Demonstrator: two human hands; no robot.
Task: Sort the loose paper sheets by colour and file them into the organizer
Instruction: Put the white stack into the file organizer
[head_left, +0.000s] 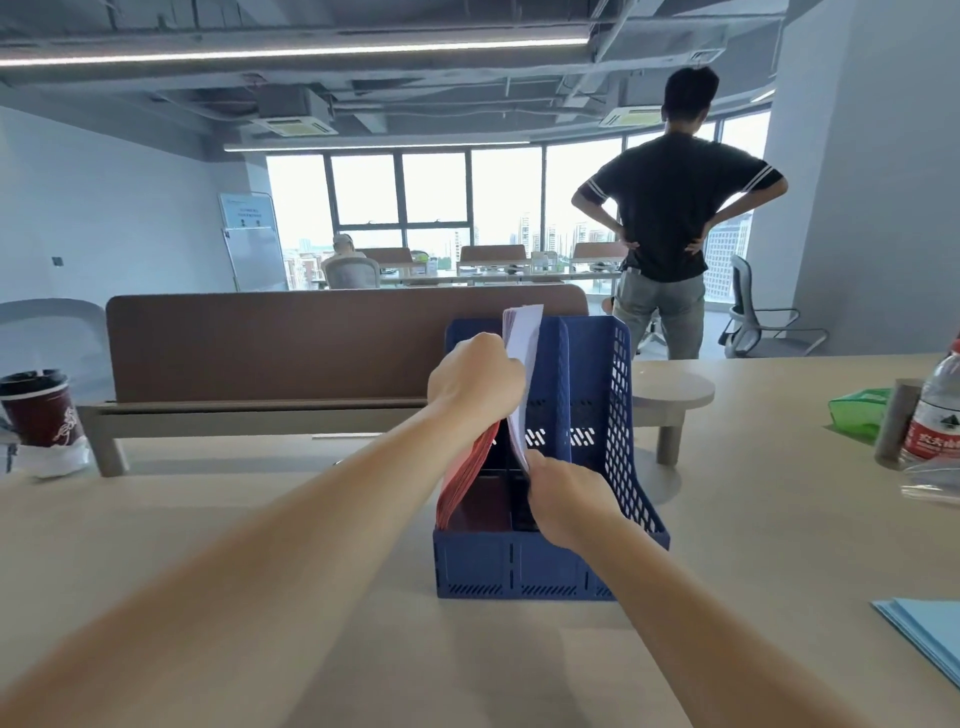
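A blue plastic organizer with upright compartments stands on the desk straight ahead. A stack of red sheets leans in its left compartment. My left hand grips the top of a pale purple stack of sheets held upright over the second compartment. My right hand pinches the lower edge of that same stack inside the organizer. A pile of light blue sheets lies flat on the desk at the right edge.
A red paper cup stands at the far left. A water bottle, a grey cylinder and a green plastic item sit at the right. A brown desk divider runs behind the organizer. A person stands beyond.
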